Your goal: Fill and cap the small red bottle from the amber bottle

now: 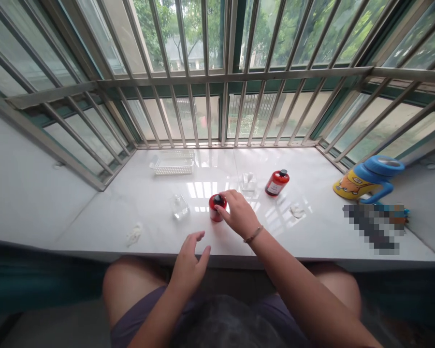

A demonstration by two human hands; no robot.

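The right hand [239, 212] has its fingers closed around the cap of a small red bottle [216, 208] standing upright mid-counter [148, 193]. The left hand [188, 263] hovers near the front edge, fingers spread wide, holding nothing. I'd steady the bottle's body with that free hand and keep it upright, so it doesn't skid on the glossy surface.

I saw a small red bottle [216, 208] with a black cap standing upright on the glossy white sill [311, 232], near its front edge and about midway along it. My right hand [239, 212] had its fingertips on the cap and upper side. It was squat and round, its red body partly hidden by those fingers.
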